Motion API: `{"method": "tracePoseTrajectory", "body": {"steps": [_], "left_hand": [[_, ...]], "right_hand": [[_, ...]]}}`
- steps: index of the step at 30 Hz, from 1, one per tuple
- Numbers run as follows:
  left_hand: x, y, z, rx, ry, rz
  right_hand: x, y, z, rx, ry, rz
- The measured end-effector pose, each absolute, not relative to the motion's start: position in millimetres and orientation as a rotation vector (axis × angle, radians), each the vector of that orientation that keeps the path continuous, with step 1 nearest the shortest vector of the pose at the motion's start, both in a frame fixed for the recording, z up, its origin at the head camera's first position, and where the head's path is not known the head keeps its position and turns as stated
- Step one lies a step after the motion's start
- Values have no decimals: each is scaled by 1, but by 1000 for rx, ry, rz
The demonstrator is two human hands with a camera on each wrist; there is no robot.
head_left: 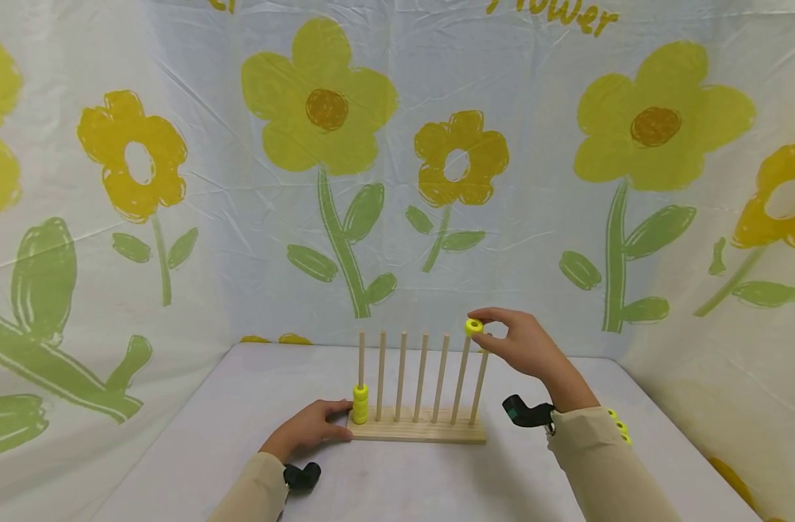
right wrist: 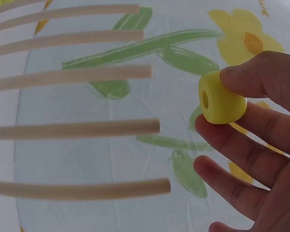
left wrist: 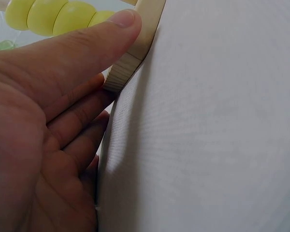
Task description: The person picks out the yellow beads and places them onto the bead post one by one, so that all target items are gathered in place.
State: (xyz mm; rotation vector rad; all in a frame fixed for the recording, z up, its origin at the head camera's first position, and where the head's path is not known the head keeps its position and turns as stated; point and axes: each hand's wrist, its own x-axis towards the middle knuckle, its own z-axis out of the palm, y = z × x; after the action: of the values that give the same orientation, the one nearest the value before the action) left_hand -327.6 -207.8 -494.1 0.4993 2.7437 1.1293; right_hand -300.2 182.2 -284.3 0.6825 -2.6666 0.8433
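A wooden peg rack (head_left: 417,433) with several upright pegs stands on the table. Yellow beads (head_left: 360,406) are stacked on its leftmost peg; the other pegs are bare. My left hand (head_left: 309,426) grips the left end of the base, its thumb (left wrist: 94,46) along the front and the fingers around the end. Up at the peg tops, my right hand (head_left: 524,344) pinches a yellow bead (right wrist: 227,104) between thumb and fingers. In the head view this bead overlaps the tip of the second peg from the right. The right wrist view shows its hole facing the pegs, with a gap before their tips.
More yellow beads (head_left: 622,426) lie on the table at the right, partly hidden behind the right sleeve (head_left: 596,449). A white cloth (head_left: 534,239) with printed flowers hangs behind the white table (head_left: 254,384) and along its sides. Each wrist wears a small black camera.
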Motion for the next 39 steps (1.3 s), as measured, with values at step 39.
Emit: {"method": "tracePoseTrajectory", "body": {"steps": [39], "left_hand": [[-328, -209, -495, 538, 2727, 1154]], "right_hand": [[-311, 94, -274, 861, -2661, 1002]]}}
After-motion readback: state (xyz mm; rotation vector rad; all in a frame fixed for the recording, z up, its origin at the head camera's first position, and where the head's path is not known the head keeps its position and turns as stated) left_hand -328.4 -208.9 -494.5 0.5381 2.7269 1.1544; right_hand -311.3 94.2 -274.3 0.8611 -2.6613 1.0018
